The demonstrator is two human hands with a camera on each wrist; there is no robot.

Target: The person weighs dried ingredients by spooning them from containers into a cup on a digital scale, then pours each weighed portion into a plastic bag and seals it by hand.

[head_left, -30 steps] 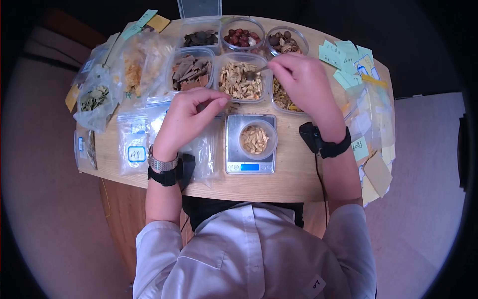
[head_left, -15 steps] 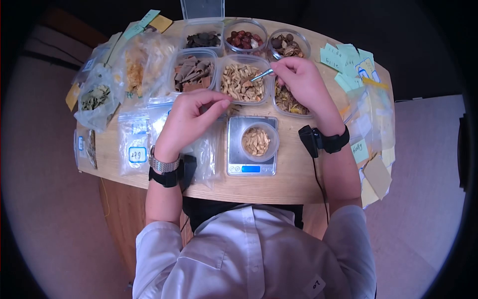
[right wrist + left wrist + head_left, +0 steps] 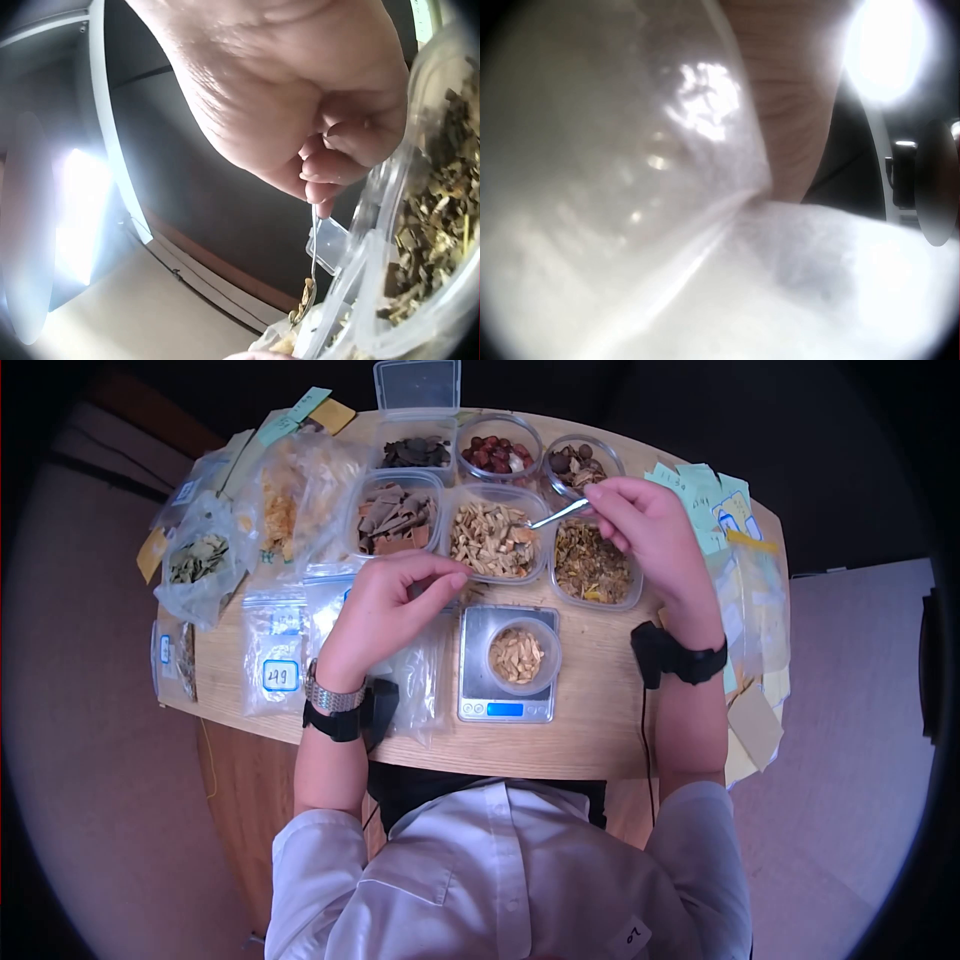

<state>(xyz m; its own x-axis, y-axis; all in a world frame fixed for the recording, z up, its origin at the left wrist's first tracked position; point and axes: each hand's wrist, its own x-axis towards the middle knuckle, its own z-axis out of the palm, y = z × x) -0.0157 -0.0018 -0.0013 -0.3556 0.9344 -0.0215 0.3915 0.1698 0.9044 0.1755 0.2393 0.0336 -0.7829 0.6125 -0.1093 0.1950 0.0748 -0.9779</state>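
In the head view my right hand (image 3: 655, 540) pinches the handle of a metal spoon (image 3: 560, 513) over a square tub of pale dried slices (image 3: 492, 540). The right wrist view shows the spoon (image 3: 313, 247) with pale pieces in its bowl, held by curled fingers. My left hand (image 3: 385, 610) lies by the near left corner of that tub, thumb and forefinger extended with a gap between them. A round cup of pale pieces (image 3: 518, 656) stands on a digital scale (image 3: 482, 697). Plastic and skin, blurred, fill the left wrist view.
Behind and beside the tub stand containers of brown bark (image 3: 395, 520), dark slices (image 3: 415, 452), red fruit (image 3: 497, 453), brown pieces (image 3: 580, 464) and yellowish herbs (image 3: 592, 565). Plastic bags (image 3: 272, 670) lie left, green notes (image 3: 690, 485) right.
The spoon, first low in the pale slices, has moved right and up with my right hand, towards the tub's right edge. My left hand has barely moved.
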